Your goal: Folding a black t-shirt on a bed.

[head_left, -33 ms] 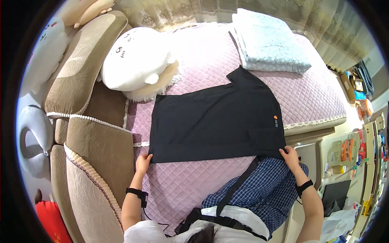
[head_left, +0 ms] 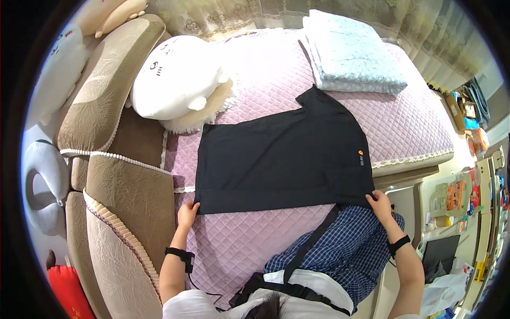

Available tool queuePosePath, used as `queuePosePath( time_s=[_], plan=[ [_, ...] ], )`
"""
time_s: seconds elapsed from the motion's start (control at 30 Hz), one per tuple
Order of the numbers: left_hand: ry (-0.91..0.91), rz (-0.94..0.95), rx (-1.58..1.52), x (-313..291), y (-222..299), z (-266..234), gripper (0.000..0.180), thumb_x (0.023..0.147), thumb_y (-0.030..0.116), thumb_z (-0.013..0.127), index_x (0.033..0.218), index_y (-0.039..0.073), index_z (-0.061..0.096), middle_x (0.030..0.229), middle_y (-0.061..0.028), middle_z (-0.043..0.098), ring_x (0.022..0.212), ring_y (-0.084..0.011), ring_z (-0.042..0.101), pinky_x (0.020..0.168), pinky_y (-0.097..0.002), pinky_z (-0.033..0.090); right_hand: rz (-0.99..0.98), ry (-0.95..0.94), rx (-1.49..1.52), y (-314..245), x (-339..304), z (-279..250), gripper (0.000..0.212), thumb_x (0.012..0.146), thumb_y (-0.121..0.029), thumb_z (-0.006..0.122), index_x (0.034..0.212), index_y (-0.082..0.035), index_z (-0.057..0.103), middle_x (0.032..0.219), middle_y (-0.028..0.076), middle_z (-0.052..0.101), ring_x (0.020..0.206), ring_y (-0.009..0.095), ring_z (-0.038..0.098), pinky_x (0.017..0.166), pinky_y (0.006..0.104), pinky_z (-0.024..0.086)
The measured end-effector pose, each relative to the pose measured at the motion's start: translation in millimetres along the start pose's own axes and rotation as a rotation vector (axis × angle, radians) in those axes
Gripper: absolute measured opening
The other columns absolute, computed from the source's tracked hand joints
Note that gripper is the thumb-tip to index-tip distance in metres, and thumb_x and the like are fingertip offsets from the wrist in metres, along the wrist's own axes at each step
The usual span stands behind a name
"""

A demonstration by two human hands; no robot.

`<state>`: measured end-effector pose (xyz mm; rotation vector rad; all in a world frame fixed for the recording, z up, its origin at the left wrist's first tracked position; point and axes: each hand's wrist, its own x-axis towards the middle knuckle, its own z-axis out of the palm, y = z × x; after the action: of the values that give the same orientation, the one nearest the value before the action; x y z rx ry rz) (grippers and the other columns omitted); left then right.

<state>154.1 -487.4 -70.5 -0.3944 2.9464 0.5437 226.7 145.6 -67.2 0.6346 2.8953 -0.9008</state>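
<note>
across the middle of the pink quilted bedspread (head_left: 228,250), a black short-sleeved t-shirt (head_left: 276,165) is lying spread nearly flat, its long straight edge facing the person. the left hand (head_left: 187,214) is pinching the near left corner and the right hand (head_left: 380,206) is pinching the near right corner, so that edge is running between them. set against the picture an instant earlier, hardly anything is changing: both hands are keeping the same corners, the t-shirt is matching its earlier outline, and the view is drifting only very slightly. so the garment is staying laid out, with no new fold or lift showing. below the right hand, navy checked fabric (head_left: 340,250) is bunching. farther out, a white plush toy (head_left: 175,80) is resting beyond the t-shirt's far left corner, and a folded light-blue quilt (head_left: 353,50) is sitting past its sleeve.
</note>
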Motion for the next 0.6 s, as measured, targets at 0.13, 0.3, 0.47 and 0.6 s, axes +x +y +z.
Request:
queuePosePath(
  time_s=[0.13, 0.3, 0.47, 0.6],
  plan=[
    [0.1, 0.035, 0.048, -7, 0, -4, 0.033, 0.07, 0.027, 0.064, 0.088, 0.001, 0.057, 0.078, -0.0157, 0.062, 0.074, -0.0299, 0.06, 0.066, -0.0386, 0.045, -0.03, -0.025, -0.007, -26, -4, -10, 0.035, 0.067, -0.016, 0.066, 0.096, 0.002, 0.057, 0.073, 0.014, 0.057, 0.073, 0.029, 0.058, 0.069, 0.0358, 0.046],
    [0.012, 0.119, 0.297, 7, 40, -14, 0.052, 0.064, 0.017, 0.064, 0.109, 0.0, 0.045, 0.097, -0.0168, 0.056, 0.088, -0.0308, 0.055, 0.077, -0.0385, 0.043, -0.031, -0.076, -0.084, -15, 4, -15, 0.042, 0.063, -0.009, 0.063, 0.103, -0.002, 0.053, 0.077, 0.011, 0.053, 0.076, 0.027, 0.055, 0.073, 0.0366, 0.044],
    [0.087, 0.664, 0.13, 17, 122, -12, 0.05, 0.066, 0.003, 0.055, 0.114, 0.001, 0.043, 0.115, -0.0164, 0.046, 0.104, -0.0326, 0.046, 0.09, -0.0397, 0.036, -0.555, 0.105, -0.011, -59, 16, -20, 0.04, 0.065, 0.0, 0.053, 0.105, -0.002, 0.052, 0.103, 0.016, 0.052, 0.097, 0.033, 0.049, 0.084, 0.0382, 0.04],
    [-0.23, 1.112, 0.113, -10, 186, 14, 0.05, 0.076, 0.018, 0.056, 0.121, 0.004, 0.041, 0.126, -0.0143, 0.04, 0.117, -0.0276, 0.038, 0.098, -0.039, 0.029, -0.722, -0.184, -0.168, -83, 4, -4, 0.039, 0.075, -0.015, 0.057, 0.111, -0.002, 0.05, 0.122, 0.014, 0.045, 0.113, 0.029, 0.042, 0.096, 0.0392, 0.032]
  ],
)
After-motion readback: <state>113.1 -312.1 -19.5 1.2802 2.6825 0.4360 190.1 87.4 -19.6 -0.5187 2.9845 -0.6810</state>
